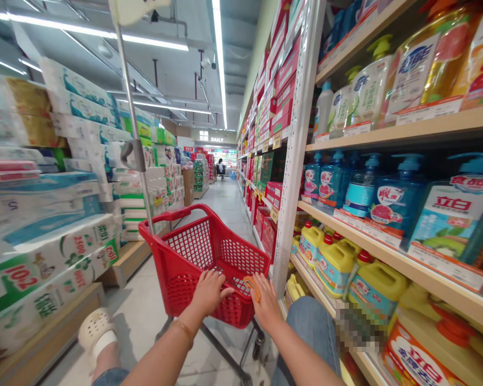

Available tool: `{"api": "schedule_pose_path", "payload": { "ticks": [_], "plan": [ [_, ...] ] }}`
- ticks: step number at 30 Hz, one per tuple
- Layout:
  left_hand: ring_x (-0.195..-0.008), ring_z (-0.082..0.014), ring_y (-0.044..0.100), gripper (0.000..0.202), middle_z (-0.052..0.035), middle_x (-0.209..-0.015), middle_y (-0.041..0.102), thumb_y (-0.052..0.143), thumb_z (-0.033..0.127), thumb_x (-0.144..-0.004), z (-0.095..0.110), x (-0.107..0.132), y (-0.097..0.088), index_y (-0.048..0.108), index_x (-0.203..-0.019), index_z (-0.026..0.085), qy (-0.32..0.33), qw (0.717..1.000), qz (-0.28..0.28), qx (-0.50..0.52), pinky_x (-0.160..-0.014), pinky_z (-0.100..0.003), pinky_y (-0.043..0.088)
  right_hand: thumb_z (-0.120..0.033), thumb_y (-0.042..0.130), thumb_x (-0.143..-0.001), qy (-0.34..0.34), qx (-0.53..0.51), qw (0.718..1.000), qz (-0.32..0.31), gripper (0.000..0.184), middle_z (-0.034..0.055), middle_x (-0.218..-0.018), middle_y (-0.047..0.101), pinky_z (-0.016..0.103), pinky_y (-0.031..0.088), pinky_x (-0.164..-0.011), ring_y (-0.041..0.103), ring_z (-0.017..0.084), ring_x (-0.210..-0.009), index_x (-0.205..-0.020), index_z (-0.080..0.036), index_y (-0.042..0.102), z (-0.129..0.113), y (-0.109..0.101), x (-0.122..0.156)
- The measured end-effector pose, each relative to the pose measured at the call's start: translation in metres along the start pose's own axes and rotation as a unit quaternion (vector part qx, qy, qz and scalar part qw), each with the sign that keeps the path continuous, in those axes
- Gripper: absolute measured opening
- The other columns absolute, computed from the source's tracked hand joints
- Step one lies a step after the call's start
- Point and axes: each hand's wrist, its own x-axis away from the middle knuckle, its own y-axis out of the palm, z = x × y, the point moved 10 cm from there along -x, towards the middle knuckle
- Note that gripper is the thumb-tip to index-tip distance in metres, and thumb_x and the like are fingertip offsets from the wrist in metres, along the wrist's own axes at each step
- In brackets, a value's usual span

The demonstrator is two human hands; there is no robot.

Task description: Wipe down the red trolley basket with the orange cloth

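Observation:
A red plastic shopping cart [173, 268] stands in the aisle in front of me; its perforated basket shows no goods in the part I can see. My left hand [210, 292] rests on the near side of the basket, fingers stretched forward and thumb apart, holding nothing. Just to its right, my right hand [264, 299] is at the basket's near right rim. Between its thumb and fingers is a small orange piece [254, 288] that looks like folded cloth; part of it is hidden under the fingers.
Close on my right, a shelf [386, 134] holds pump bottles [398, 187] and yellow detergent jugs [334, 265]. Tissue packs [44, 268] are stacked on the left. A metal pole [132, 123] rises from the cart. Far down the aisle sits a person [220, 166].

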Motion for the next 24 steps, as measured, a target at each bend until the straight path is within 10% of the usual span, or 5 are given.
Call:
{"api": "schedule_pose_path", "payload": {
  "ticks": [11,19,24],
  "plan": [
    [-0.094,-0.0228,0.048,0.046,-0.007,-0.093,0.062,0.033,0.056,-0.09,-0.012,-0.004,-0.003,0.063,-0.087,0.021,-0.072,0.997,-0.023,-0.019,-0.088,-0.039,0.028,-0.038,0.034,-0.096,0.011,0.014,0.999,0.044,0.043,0.0074,-0.128,0.057,0.046,0.039,-0.102,0.05,0.025,-0.121,-0.135,-0.025,0.046,0.011,0.007,-0.001],
    [-0.095,-0.0231,0.049,0.043,-0.0065,-0.095,0.064,0.029,0.048,-0.094,-0.004,-0.003,-0.011,0.062,-0.088,0.022,-0.088,0.996,-0.028,-0.007,-0.085,-0.039,0.028,-0.037,0.033,-0.096,0.028,0.024,0.996,0.078,0.047,0.0121,-0.136,0.049,0.051,0.028,-0.108,0.038,0.028,-0.13,-0.137,-0.017,0.043,-0.01,0.026,-0.02],
    [-0.093,-0.0233,0.049,0.044,-0.0068,-0.09,0.064,0.037,0.055,-0.089,-0.04,0.011,-0.037,0.065,-0.083,0.022,-0.137,0.989,-0.01,-0.052,-0.087,-0.04,0.027,-0.039,0.033,-0.095,0.046,0.015,0.995,0.086,0.042,0.0102,-0.123,0.059,0.052,0.031,-0.105,0.049,0.027,-0.12,-0.129,-0.022,0.052,0.031,0.011,-0.027]
  ]
}}
